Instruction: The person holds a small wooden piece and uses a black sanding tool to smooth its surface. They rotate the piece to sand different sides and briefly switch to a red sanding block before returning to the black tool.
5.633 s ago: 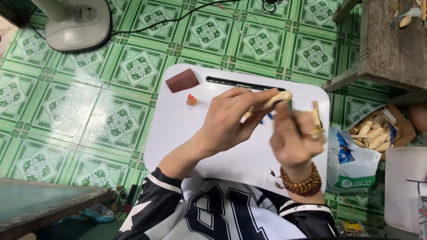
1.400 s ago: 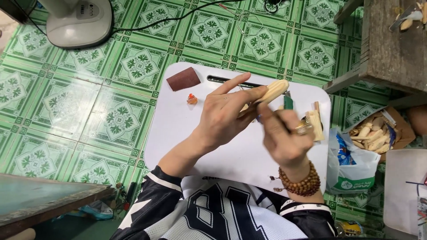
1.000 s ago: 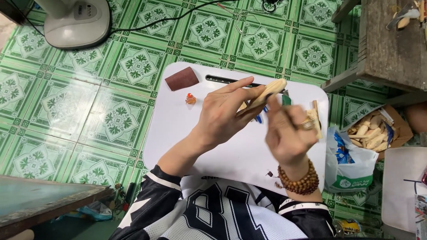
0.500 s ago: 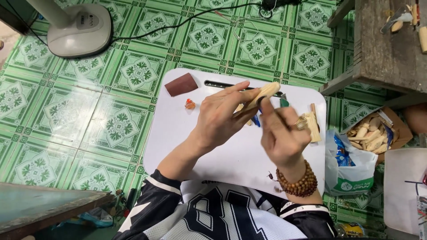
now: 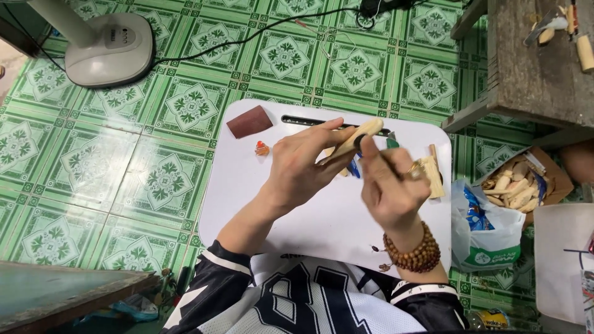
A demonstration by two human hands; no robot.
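Seen from above, over a white lap worktop [image 5: 322,229] with rounded corners set on green patterned floor tiles [image 5: 154,179]. Left hand [image 5: 303,167] raised above the middle of the worktop, fingers [image 5: 322,131] closed around a pale, slim wooden piece [image 5: 362,133], held tilted with its rounded end pointing up and to the right. Right hand [image 5: 390,185] just beside it, touching the wooden piece with the thumb pressed against its upper part, fingers curled in; whether a tool sits in that grip cannot be told, though something green [image 5: 393,143] and something blue [image 5: 354,168] peek out near the two hands. A ring on one right finger, a brown bead bracelet [image 5: 414,253] on the right wrist. On the worktop: a dark reddish-brown rectangular block [image 5: 249,121] near the far left corner, a small orange bit [image 5: 262,148] close below it, a long black slot or strip [image 5: 309,120] along the far edge, and a few light wood offcuts [image 5: 433,173] near the right edge, partly behind the right hand. Off the worktop to the right, a white plastic bag [image 5: 489,241] and an open cardboard box of pale wood pieces [image 5: 520,185]. Top right, a rough wooden bench [image 5: 532,62] carrying small tools. Top left, the white base of a standing fan [image 5: 111,49], with a black cable running across the tiles.
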